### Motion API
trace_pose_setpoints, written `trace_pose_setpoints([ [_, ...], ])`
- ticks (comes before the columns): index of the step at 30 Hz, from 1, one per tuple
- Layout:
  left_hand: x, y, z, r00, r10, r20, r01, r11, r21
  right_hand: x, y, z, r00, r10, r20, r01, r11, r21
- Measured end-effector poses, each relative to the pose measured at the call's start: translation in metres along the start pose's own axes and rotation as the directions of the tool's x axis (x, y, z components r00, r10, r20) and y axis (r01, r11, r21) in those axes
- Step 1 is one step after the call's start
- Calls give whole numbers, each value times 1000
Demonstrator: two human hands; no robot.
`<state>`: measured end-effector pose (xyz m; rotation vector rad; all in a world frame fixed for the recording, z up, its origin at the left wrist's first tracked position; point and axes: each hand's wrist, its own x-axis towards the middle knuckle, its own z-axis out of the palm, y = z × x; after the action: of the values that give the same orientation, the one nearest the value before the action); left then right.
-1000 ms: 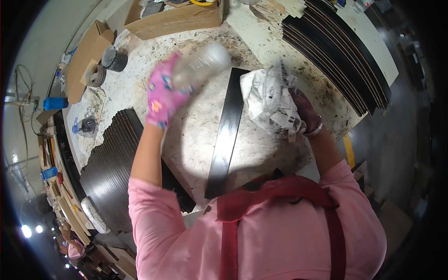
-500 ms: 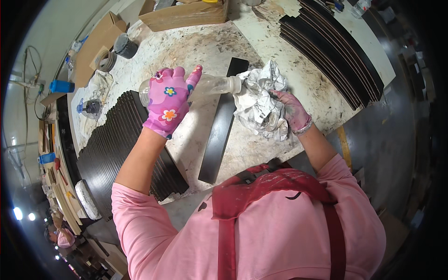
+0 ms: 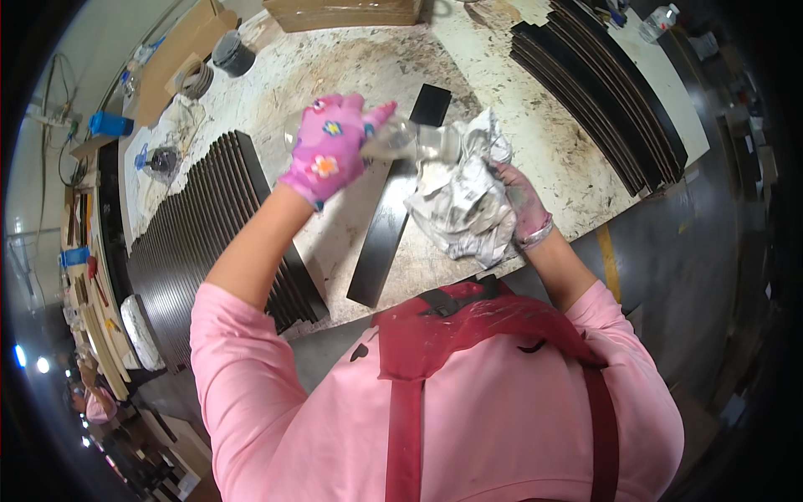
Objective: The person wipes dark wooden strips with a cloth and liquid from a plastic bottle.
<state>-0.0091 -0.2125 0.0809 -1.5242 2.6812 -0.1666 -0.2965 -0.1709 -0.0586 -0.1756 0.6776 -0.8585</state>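
In a pink flowered glove, my left hand (image 3: 329,149) is wrapped round a clear plastic bottle (image 3: 400,140). The bottle lies roughly level, its neck pointing right and blurred by motion. Its mouth is against a crumpled white cloth (image 3: 464,197) with grey smudges. Gripping the cloth from its right side is my right hand (image 3: 525,203), in a stained pink glove; its fingertips are partly hidden in the folds. Beneath the bottle and cloth, a dark flat strip (image 3: 381,243) lies slantwise on the stained worktable (image 3: 368,67).
Ridged rows of dark strips (image 3: 209,243) lie on the left, and more dark strips (image 3: 598,100) at the far right. At the back are a cardboard box (image 3: 343,14) and a grey cup (image 3: 232,54). Another clear bottle (image 3: 658,23) stands at the far right corner.
My left hand has moved right with the bottle, pushing its neck farther over the cloth. The cloth has shifted and bunched differently in my right hand. The view has tilted slightly.
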Motion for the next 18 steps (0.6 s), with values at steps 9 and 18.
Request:
trace_pose_setpoints([
  [9,48,-110,90,695,-682,-225,178,468,-866,-20,-59,-30,948,-314,50,309,947,88],
  [18,-13,-67,67,544,-838,-37,388,291,-875,17,-133,-10,849,-523,76,414,568,-711],
])
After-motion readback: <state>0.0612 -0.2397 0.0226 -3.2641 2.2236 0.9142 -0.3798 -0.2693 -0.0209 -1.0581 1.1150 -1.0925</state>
